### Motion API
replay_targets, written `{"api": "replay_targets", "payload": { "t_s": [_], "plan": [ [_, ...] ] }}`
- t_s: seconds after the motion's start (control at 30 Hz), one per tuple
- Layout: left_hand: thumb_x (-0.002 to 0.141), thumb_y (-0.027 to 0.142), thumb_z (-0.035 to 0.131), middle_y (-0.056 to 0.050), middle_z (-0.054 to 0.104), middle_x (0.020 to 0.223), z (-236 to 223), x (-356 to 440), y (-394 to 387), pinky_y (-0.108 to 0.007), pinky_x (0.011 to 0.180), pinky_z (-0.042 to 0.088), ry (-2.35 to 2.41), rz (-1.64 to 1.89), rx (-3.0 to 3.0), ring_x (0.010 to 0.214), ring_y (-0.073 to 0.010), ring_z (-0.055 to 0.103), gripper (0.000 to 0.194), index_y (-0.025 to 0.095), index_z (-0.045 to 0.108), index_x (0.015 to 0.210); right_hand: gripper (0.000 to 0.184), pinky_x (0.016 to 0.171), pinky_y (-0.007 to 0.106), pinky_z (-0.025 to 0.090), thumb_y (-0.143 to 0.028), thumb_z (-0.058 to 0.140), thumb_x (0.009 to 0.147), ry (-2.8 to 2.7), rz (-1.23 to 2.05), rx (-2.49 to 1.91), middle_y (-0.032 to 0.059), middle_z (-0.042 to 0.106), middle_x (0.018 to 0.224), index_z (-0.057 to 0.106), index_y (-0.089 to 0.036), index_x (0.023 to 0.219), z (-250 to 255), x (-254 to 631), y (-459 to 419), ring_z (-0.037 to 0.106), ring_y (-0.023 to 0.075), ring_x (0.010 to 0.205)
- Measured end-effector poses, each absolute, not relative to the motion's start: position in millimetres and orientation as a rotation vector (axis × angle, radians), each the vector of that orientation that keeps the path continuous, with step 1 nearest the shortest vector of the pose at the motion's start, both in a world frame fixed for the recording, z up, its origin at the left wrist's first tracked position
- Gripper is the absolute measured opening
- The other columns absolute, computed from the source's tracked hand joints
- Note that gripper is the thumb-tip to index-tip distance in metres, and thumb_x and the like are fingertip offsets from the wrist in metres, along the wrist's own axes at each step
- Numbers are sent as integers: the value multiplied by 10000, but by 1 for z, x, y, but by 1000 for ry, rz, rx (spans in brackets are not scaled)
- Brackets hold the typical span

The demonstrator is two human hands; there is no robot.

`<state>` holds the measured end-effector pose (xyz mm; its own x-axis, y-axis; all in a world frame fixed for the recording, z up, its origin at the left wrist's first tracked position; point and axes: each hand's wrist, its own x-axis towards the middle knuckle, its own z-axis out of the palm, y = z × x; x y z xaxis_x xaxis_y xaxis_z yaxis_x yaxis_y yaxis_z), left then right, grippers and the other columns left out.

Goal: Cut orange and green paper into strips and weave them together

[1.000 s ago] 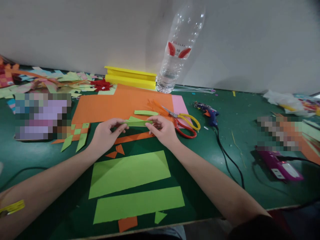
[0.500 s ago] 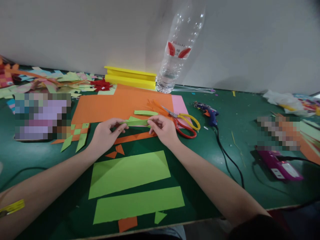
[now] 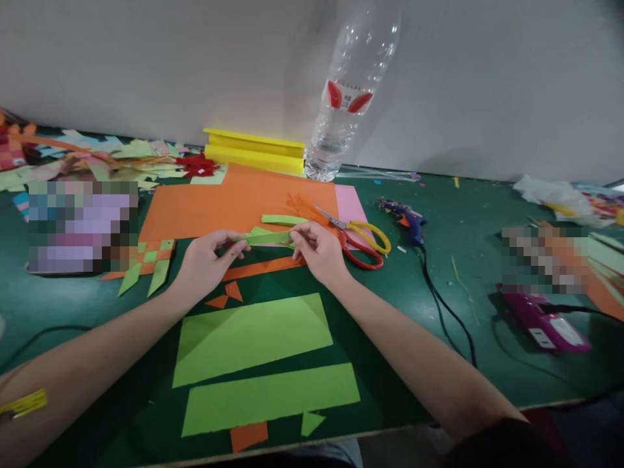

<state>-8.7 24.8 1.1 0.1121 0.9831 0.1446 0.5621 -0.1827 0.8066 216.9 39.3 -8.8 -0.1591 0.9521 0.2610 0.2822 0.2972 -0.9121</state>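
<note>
A narrow green paper strip (image 3: 267, 239) is stretched between my two hands. My left hand (image 3: 207, 261) pinches its left end, and my right hand (image 3: 319, 252) pinches the right end between thumb and fingers. Behind it lies another folded green strip (image 3: 283, 220). Below the hands an orange paper strip (image 3: 263, 268) slants across the table. Close beyond my right hand are scissors (image 3: 363, 242) with one yellow and one red handle. Two green paper sheets (image 3: 253, 338) lie nearer to me, with small orange scraps (image 3: 234, 291) above them.
Orange sheets (image 3: 190, 208) lie under the far side of the work. A tall plastic bottle (image 3: 348, 97) stands at the wall beside a folded yellow piece (image 3: 253, 153). Right are a corded glue gun (image 3: 409, 221) and a purple power strip (image 3: 546, 322); left, a woven paper piece (image 3: 155, 257).
My right fingers have shifted very slightly along the strip's right end. The left hand and everything on the table look the same.
</note>
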Motion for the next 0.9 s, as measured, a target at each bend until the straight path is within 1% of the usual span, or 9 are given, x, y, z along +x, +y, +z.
{"api": "replay_targets", "payload": {
  "t_s": [0.4,0.57,0.67,0.73,0.8,0.83,0.9],
  "plan": [
    [850,477,556,-42,720,796,-2,-10,25,-317,745,536,1482,922,1798,711,-192,666,300,191,645,860,185,517,234,476,-370,523,906,-1628,914,-1100,-5,654,730,558,-190,889,-12,218,40,572,77,487],
    [883,435,516,-41,694,821,1,-9,23,-299,704,529,1415,1005,1740,667,-161,630,301,173,598,1004,192,506,224,466,-379,531,898,-1601,921,-1101,-26,608,684,551,-188,889,-13,217,41,553,69,476],
    [916,392,473,-16,644,754,1,-8,22,-272,623,498,1404,1040,1742,597,-139,572,284,180,563,1082,187,499,223,461,-376,525,898,-1593,921,-1095,-38,573,664,544,-190,893,-13,217,41,547,69,474],
    [941,365,425,9,577,687,1,-8,21,-258,570,460,1401,1089,1768,562,-132,525,270,188,533,1113,179,494,224,458,-369,525,893,-1584,933,-1100,-46,564,657,533,-192,920,-13,217,41,540,68,465],
    [955,354,389,21,523,656,1,-8,18,-257,559,438,1389,1137,1832,563,-136,505,269,193,510,1133,166,490,225,454,-348,529,886,-1581,948,-1105,-51,562,653,520,-193,944,-13,217,42,537,69,461],
    [956,352,385,20,522,657,0,-8,17,-260,563,435,1387,1141,1882,569,-140,507,266,194,510,1130,157,487,225,449,-334,527,883,-1587,955,-1108,-53,561,650,516,-193,951,-13,217,42,536,70,460],
    [948,345,403,-4,581,712,-1,-8,14,-267,585,442,1388,1099,2014,614,-154,545,254,196,538,1104,136,484,227,438,-307,518,883,-1600,962,-1111,-54,550,641,515,-192,955,-13,217,42,532,73,461]
  ]
}}
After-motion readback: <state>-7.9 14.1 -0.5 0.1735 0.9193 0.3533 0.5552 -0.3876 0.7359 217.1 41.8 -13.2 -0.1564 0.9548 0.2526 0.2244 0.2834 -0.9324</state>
